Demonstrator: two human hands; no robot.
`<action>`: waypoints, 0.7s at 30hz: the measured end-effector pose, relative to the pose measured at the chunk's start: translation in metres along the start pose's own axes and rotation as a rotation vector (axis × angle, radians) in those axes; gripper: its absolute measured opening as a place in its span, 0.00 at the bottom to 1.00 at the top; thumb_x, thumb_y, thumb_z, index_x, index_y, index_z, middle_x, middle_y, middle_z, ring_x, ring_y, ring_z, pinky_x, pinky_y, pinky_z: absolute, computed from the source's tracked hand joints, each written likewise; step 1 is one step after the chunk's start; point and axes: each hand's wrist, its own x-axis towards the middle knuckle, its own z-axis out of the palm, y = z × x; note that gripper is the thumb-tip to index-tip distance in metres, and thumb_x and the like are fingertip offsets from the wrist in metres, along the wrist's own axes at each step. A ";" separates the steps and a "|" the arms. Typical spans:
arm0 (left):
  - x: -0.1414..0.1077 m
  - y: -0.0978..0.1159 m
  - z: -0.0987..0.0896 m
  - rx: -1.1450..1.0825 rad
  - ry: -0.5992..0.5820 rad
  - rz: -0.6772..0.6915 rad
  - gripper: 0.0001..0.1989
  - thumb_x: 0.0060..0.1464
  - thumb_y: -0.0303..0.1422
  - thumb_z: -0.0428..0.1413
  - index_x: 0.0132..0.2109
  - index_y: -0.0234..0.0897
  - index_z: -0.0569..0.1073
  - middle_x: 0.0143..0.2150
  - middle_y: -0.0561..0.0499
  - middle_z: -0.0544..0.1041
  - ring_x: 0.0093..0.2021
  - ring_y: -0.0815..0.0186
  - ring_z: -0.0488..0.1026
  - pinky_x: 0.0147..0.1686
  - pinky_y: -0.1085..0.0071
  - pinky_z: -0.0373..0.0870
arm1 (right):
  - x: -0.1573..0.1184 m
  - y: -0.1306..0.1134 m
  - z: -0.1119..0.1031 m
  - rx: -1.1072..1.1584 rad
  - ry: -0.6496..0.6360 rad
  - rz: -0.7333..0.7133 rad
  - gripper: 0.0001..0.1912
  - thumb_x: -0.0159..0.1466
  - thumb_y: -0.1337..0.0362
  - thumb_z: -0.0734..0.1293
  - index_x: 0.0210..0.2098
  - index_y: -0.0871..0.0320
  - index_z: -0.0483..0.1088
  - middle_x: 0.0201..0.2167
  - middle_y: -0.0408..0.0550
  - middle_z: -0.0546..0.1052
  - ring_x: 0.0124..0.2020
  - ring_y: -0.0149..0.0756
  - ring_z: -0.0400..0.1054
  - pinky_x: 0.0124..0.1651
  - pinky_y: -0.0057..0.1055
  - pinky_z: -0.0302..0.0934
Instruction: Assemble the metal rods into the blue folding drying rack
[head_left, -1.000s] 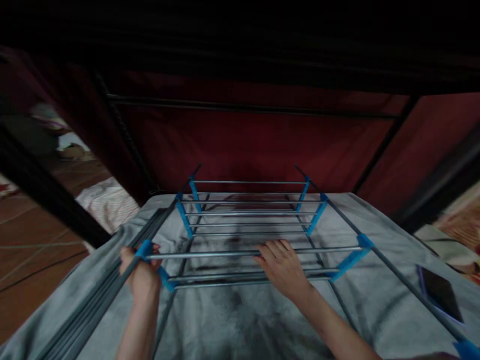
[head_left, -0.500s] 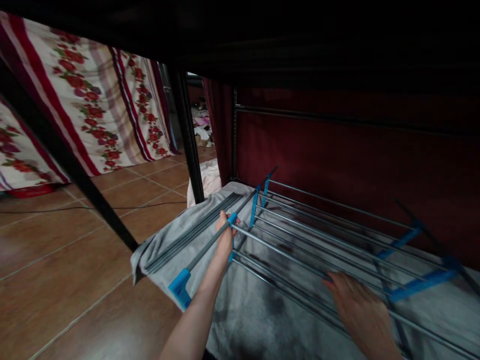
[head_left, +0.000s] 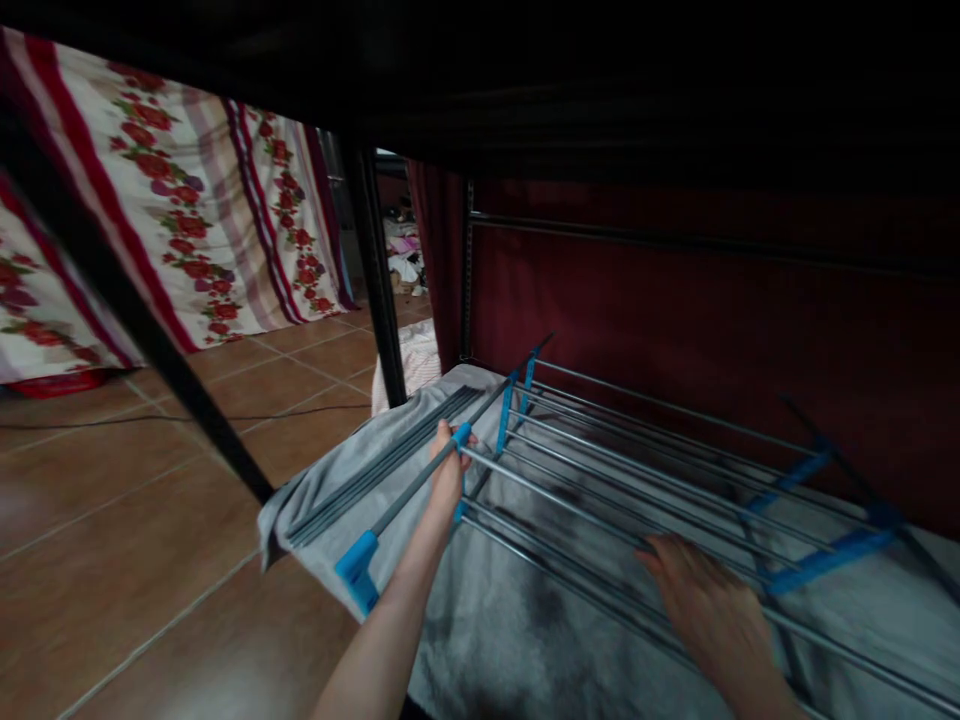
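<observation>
A metal drying rack [head_left: 585, 503] with blue plastic joints lies across a grey blanket [head_left: 517, 640]. My left hand [head_left: 448, 465] is closed round its left end, at a blue connector [head_left: 461, 436] where a long rail meets the cross tube; some fingers are hidden behind it. A blue corner piece [head_left: 357, 570] caps the near end of that tube. Farther right, my right hand [head_left: 705, 598] is wrapped over the same long rail, palm down. Blue brackets [head_left: 832, 568] at the rack's right end look blurred.
Several loose grey tubes [head_left: 382, 470] lie side by side on the blanket's left part. Black frame posts [head_left: 382, 290] stand at the left, with a dark surface low overhead. A maroon cloth [head_left: 637, 320] hangs behind. A cable [head_left: 187, 418] crosses the tiled floor.
My right hand and the rack's right end have shifted slightly left. My left hand keeps its hold on the connector, almost in the same place.
</observation>
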 end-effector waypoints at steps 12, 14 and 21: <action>-0.009 0.009 0.004 0.074 0.064 0.104 0.34 0.58 0.62 0.42 0.25 0.38 0.71 0.14 0.55 0.61 0.14 0.71 0.56 0.15 0.73 0.52 | 0.004 -0.005 -0.002 0.036 -0.056 0.076 0.14 0.73 0.56 0.57 0.38 0.56 0.67 0.30 0.44 0.75 0.30 0.35 0.69 0.36 0.32 0.55; -0.010 0.008 0.004 0.099 0.096 0.111 0.33 0.60 0.60 0.41 0.26 0.38 0.72 0.15 0.54 0.64 0.15 0.70 0.59 0.17 0.73 0.56 | 0.004 -0.005 -0.002 0.041 -0.067 0.081 0.14 0.73 0.56 0.57 0.38 0.57 0.68 0.31 0.44 0.75 0.30 0.35 0.69 0.37 0.32 0.55; -0.009 -0.003 0.007 0.081 0.176 0.067 0.30 0.64 0.54 0.41 0.27 0.37 0.70 0.19 0.53 0.66 0.17 0.69 0.62 0.19 0.72 0.62 | 0.006 -0.005 -0.006 0.019 -0.114 0.104 0.15 0.73 0.56 0.56 0.38 0.57 0.68 0.31 0.45 0.75 0.31 0.35 0.69 0.36 0.32 0.54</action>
